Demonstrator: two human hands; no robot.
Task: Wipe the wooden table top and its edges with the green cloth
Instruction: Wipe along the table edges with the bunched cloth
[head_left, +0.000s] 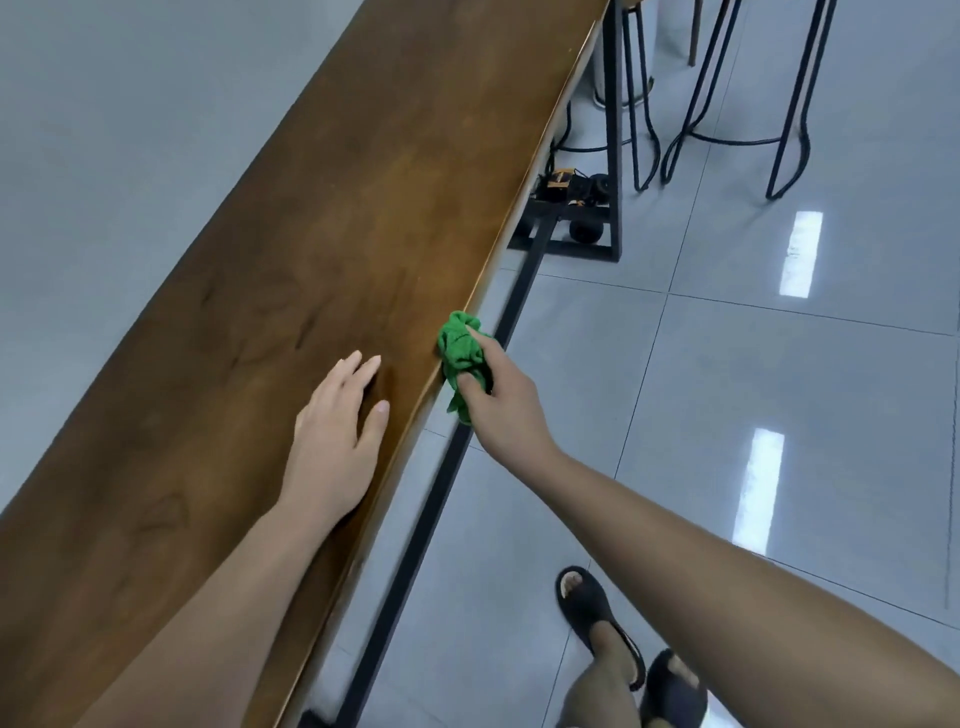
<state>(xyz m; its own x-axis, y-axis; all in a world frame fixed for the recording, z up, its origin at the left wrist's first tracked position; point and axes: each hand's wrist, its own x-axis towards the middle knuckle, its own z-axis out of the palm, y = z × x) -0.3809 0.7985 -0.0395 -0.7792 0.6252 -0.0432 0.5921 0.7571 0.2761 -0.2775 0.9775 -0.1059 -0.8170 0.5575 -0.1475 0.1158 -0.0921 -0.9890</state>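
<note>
1. The grey tiled floor (753, 364) fills the right side of my view, glossy, with bright strips of ceiling light reflected in it.
2. The long wooden surface (332, 218) runs diagonally from the lower left to the upper right, dark brown with visible grain; its near edge shows as a paler line along the right side.
3. A black metal frame (615, 156) holds the surface up at the far end, and a black rail (415, 540) runs along the floor beneath the near edge.
4. Black wire-legged stools (727, 93) stand on the floor beyond the frame, well apart from me.
5. My left hand (337, 431) lies flat and open on the surface, palm down, fingers spread a little, close to the near edge.
6. My right hand (498, 400) hangs just off the near edge, closed around the green cloth (460, 351), thumb and fingers pinching it.
7. My feet in dark slide sandals (587, 608) stand on the floor at the bottom of the view.
8. A small yellow and black wheeled device (571, 197) sits on the floor inside the frame; I cannot tell what it is.
9. The green cloth is bunched into a wad and pressed against the near edge of the surface, just beside my left hand's fingertips.
</note>
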